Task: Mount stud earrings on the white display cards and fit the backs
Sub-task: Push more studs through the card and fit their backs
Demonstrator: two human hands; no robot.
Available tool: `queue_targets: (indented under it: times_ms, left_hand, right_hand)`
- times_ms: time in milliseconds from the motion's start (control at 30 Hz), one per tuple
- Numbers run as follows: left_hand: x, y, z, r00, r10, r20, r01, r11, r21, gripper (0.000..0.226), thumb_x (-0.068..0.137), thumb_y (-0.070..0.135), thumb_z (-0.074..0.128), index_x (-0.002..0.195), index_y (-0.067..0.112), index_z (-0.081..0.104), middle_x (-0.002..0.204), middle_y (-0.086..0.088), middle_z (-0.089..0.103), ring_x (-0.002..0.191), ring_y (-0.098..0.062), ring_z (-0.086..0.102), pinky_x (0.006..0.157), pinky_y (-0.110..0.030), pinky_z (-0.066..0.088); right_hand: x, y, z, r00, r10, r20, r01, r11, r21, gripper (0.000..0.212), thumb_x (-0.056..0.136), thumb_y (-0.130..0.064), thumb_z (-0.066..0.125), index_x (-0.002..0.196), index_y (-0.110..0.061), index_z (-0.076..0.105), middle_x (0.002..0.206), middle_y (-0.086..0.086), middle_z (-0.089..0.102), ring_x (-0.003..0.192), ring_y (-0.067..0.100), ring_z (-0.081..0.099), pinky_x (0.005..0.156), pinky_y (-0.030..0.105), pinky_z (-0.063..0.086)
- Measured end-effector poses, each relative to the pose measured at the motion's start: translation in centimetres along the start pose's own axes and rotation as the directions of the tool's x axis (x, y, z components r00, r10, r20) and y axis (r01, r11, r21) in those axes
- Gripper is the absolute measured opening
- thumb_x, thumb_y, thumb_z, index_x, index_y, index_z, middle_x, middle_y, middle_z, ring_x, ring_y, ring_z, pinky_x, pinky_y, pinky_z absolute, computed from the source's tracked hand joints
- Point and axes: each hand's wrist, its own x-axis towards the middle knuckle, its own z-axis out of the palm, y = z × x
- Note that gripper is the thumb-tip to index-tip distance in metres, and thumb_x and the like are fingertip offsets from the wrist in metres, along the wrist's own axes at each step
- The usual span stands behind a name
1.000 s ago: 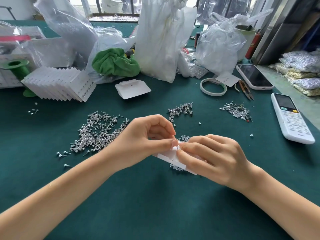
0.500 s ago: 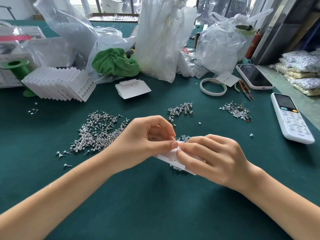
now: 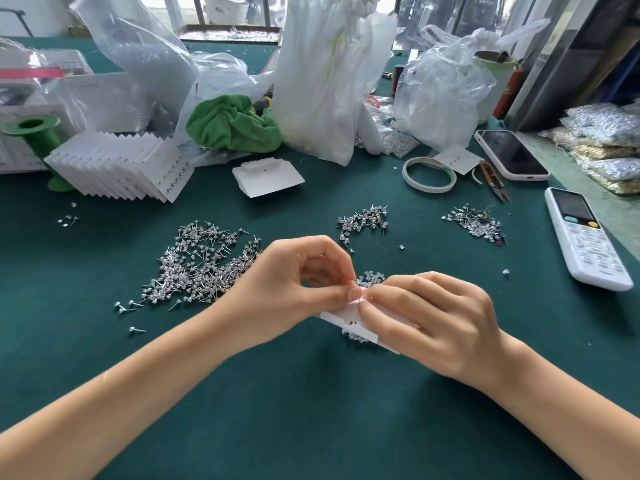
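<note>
1. The right hand (image 3: 440, 323) grips a white display card (image 3: 349, 315) near centre, covering most of it.
2. The left hand (image 3: 294, 292) pinches at the card's top edge; whatever it holds is hidden.
3. A stud earring pile (image 3: 204, 265) lies left.

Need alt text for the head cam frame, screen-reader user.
Two hands, left hand and right hand, pinch a white card together over a green table. Loose stud earrings lie in piles beside them, with a row of filled cards at back left.
</note>
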Motion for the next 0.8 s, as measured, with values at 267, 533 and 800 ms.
queue_targets:
  times_ms: [267,533,800]
  left_hand:
    - [-0.02,-0.07,0.13,1.000,0.031,-0.006,-0.031,0.999,0.037,0.011,0.078,0.002,0.073,0.079,0.007,0.064,0.073,0.000,0.068,0.067,-0.011,0.064,0.067,-0.022,0.053]
    - [-0.02,-0.05,0.16,0.999,0.031,0.016,-0.032,0.997,0.069,0.010,0.078,0.001,0.073,0.081,0.005,0.065,0.074,0.000,0.068,0.068,-0.012,0.064,0.069,-0.024,0.054]
    - [0.14,-0.03,-0.03,0.998,0.033,0.053,-0.038,0.994,0.105,0.012,0.078,0.000,0.073,0.082,0.006,0.064,0.078,-0.005,0.069,0.073,-0.020,0.066,0.074,-0.026,0.053]
  right_hand:
    - [0.12,-0.05,-0.15,0.999,0.026,0.023,-0.025,1.000,-0.014,0.018,0.072,-0.003,0.078,0.084,-0.013,0.070,0.076,0.003,0.072,0.066,0.019,0.068,0.051,0.025,0.051]
    - [0.36,-0.15,-0.26,0.999,0.025,0.047,-0.025,1.000,-0.012,0.011,0.071,-0.003,0.080,0.072,-0.014,0.076,0.074,0.003,0.071,0.066,0.018,0.068,0.049,0.026,0.050]
    - [0.16,-0.16,-0.16,1.000,0.004,0.022,-0.003,1.000,-0.020,0.015,0.070,-0.005,0.079,0.081,-0.015,0.074,0.074,0.002,0.072,0.066,0.018,0.068,0.050,0.026,0.051]
